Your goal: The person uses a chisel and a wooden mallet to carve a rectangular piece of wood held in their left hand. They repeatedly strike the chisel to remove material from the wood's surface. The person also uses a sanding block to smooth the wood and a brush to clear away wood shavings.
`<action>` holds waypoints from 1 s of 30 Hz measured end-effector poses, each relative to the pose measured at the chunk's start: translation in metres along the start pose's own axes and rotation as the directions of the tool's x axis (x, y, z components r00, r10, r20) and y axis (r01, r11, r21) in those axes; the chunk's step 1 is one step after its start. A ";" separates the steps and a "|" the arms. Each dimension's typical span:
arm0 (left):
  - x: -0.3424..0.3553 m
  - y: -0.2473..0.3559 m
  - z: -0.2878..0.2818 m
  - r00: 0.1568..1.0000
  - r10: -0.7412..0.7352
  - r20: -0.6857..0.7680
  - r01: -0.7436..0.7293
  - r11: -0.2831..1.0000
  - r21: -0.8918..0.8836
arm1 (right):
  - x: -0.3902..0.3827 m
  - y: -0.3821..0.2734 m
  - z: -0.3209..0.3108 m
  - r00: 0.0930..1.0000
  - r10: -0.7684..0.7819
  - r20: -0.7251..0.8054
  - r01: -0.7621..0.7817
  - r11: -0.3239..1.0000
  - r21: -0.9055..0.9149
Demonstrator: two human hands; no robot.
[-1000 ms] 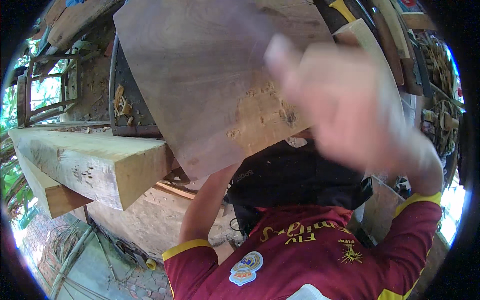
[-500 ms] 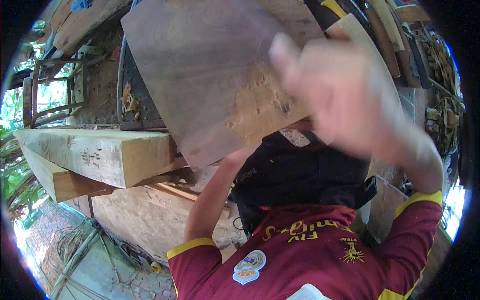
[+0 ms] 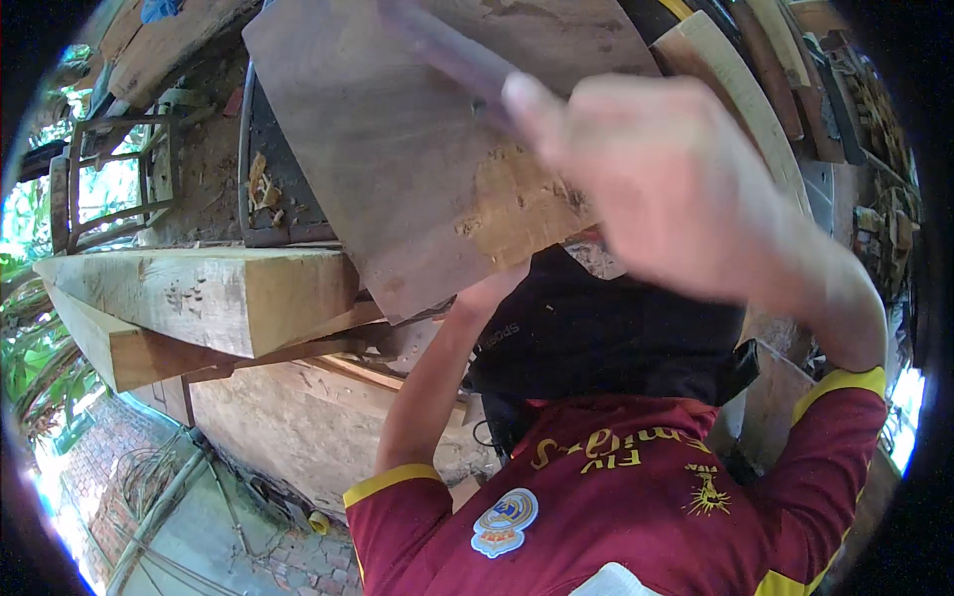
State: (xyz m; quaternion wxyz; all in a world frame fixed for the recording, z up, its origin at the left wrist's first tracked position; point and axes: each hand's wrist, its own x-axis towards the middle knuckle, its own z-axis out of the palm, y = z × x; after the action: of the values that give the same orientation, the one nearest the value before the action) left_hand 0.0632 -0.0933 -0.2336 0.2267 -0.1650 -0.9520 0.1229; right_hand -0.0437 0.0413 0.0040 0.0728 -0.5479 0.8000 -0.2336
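Observation:
My right hand [image 3: 646, 184] is closed on a long, dark, blurred tool [image 3: 452, 55], which lies at a slant over a wide brown wooden board [image 3: 358, 169]; I cannot make out whether it touches. The board has a paler, pitted patch near its lower edge. My left hand [image 3: 492, 288] is at that lower edge, its fingers hidden under the board. A curved strip of pale wood [image 3: 745, 119] runs along the board's right side.
Thick pale timber beams [image 3: 199, 298] jut out on the left. Behind them are a dark shavings-strewn surface [image 3: 293, 204] and a wooden frame [image 3: 114, 174]. More planks [image 3: 790, 89] and scrap wood [image 3: 884, 219] crowd the right, and a yellow-handled tool [image 3: 676, 8] shows at the top.
My right hand, still motion-blurred, has the tool reaching further up and left over the board. The beams and board have shifted slightly up in the picture.

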 end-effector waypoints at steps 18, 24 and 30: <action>0.014 -0.001 -0.011 0.977 -0.184 -0.112 0.112 0.878 -0.466 | -0.047 -0.005 -0.011 0.970 0.192 -0.152 -0.190 0.981 0.030; -0.005 0.006 0.008 0.920 -0.392 0.018 0.304 0.684 -0.663 | -0.058 0.008 -0.022 0.953 0.250 -0.171 -0.264 0.962 -0.066; -0.003 0.007 0.009 0.908 -0.419 0.019 0.328 0.681 -0.655 | -0.050 0.022 -0.016 0.900 0.270 -0.342 -0.315 0.946 -0.080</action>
State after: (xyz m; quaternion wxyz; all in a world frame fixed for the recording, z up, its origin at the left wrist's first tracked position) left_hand 0.0639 -0.0893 -0.2449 0.2387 -0.0424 -0.9313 -0.2718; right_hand -0.0487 0.0980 0.0006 -0.0631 -0.3786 0.8879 -0.2535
